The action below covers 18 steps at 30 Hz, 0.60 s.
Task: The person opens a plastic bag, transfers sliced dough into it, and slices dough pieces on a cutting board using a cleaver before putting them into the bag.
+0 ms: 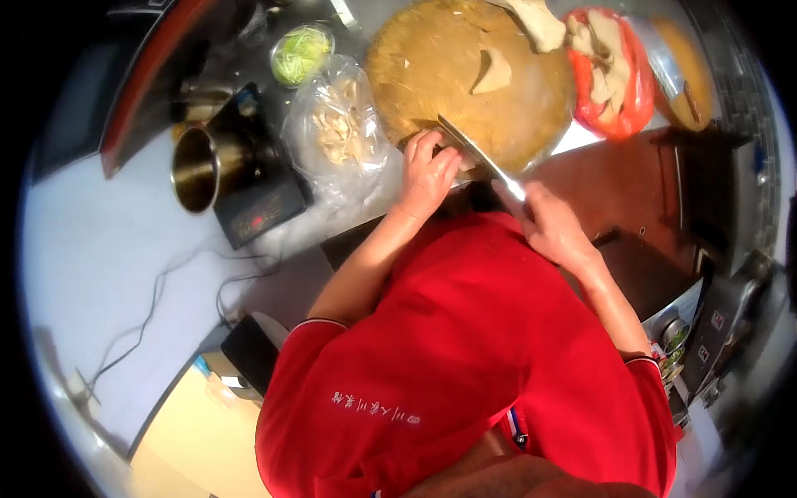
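My right hand (pixel 552 222) is wrapped round the handle of a kitchen knife (pixel 477 151). Its blade slants up and left across the near edge of a round wooden chopping board (pixel 448 70). Beside the blade, my left hand (pixel 427 173) is closed, fingers curled and pressed down at the board's edge. What lies under them is mostly hidden; something pale shows by the fingertips. Farther back on the board sits a pale, curved piece of food (pixel 494 72), with a larger pale piece (pixel 538 23) at the far rim.
A clear plastic bag (pixel 336 133) of pale cut pieces lies left of the board, near a bowl of shredded greens (pixel 301 56). Farther left are a metal pot (pixel 197 170) and a black scale (pixel 261 212). At right, a red bag (pixel 618 75) of pale pieces adjoins another blade (pixel 660 62).
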{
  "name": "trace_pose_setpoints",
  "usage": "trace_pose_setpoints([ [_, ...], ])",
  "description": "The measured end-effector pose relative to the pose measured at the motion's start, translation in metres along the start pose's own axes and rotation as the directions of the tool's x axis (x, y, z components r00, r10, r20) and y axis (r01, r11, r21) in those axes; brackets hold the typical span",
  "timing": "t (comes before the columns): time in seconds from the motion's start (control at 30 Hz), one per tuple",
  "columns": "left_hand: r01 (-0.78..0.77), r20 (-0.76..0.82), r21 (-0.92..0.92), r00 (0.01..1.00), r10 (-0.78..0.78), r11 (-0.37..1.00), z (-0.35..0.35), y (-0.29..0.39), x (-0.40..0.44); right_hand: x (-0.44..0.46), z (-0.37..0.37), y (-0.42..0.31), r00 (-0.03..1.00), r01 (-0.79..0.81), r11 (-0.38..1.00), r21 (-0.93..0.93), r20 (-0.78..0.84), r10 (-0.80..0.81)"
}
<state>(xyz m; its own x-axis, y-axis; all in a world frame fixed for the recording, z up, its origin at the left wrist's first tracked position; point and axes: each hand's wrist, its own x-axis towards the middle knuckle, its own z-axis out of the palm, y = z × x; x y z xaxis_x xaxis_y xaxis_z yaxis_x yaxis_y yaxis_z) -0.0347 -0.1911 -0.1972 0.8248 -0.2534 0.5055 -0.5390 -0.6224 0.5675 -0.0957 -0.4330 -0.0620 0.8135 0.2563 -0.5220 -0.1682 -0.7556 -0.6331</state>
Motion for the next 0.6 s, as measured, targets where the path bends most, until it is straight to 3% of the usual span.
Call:
trace_pose_setpoints([
  [0.03, -0.010, -0.045, 0.008, 0.999, 0.010, 1.000, 0.002, 0.002, -0.001, 0.001, 0.003, 0.001, 1.000, -0.008, 1.000, -0.016, -0.027, 0.007],
  [0.27, -0.187, 0.075, -0.146, 0.977, 0.200, 0.971, -0.001, -0.021, 0.002, 0.019, 0.019, -0.001, 0.993, 0.058, 0.976, -0.211, -0.084, -0.077],
  [0.43, -0.227, 0.116, -0.058, 0.966, 0.232, 0.972, 0.000, -0.029, -0.003, 0.012, 0.020, -0.031, 0.982, 0.137, 0.912, -0.388, -0.064, -0.175],
  [0.5, -0.222, 0.099, 0.036, 0.971, 0.218, 0.974, 0.005, -0.029, -0.005, 0.004, 0.018, -0.038, 0.981, 0.148, 0.921, -0.360, -0.066, -0.184],
  [0.6, -0.210, 0.085, 0.024, 0.975, 0.207, 0.977, 0.007, -0.031, -0.010, -0.010, 0.015, -0.040, 0.983, 0.145, 0.930, -0.339, -0.061, -0.175],
])
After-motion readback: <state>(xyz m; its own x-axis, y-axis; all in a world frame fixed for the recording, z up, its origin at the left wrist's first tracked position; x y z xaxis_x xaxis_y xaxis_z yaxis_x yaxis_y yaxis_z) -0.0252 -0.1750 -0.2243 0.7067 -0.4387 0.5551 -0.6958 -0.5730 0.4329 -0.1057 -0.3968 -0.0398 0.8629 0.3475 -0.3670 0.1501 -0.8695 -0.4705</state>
